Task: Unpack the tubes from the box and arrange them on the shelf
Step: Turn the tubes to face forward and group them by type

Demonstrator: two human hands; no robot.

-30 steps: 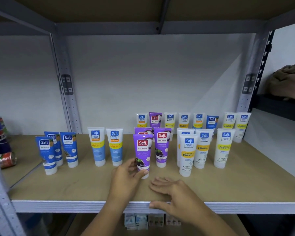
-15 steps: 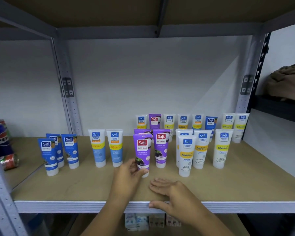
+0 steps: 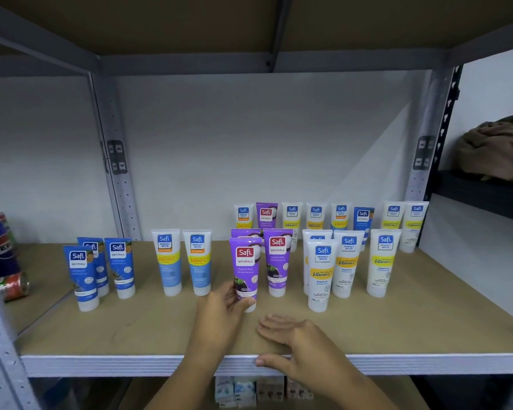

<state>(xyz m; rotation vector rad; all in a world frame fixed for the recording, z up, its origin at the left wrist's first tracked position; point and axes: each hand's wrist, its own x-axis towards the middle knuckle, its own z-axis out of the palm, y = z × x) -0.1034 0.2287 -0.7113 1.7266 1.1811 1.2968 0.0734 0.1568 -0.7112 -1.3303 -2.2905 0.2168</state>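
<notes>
Left hand [image 3: 219, 313] grips purple tube [image 3: 245, 269] standing on shelf [image 3: 131, 365].

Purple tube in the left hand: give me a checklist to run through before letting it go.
1. Left hand grips the purple tube low, near its cap: ok.
2. Tube upright: ok.
3. Cap fully down on the shelf: cannot tell, fingers hide it.
4. Gap to the purple tube behind: ok, apart.
5. Right hand flat on the shelf edge, away from the tubes: ok.
</notes>
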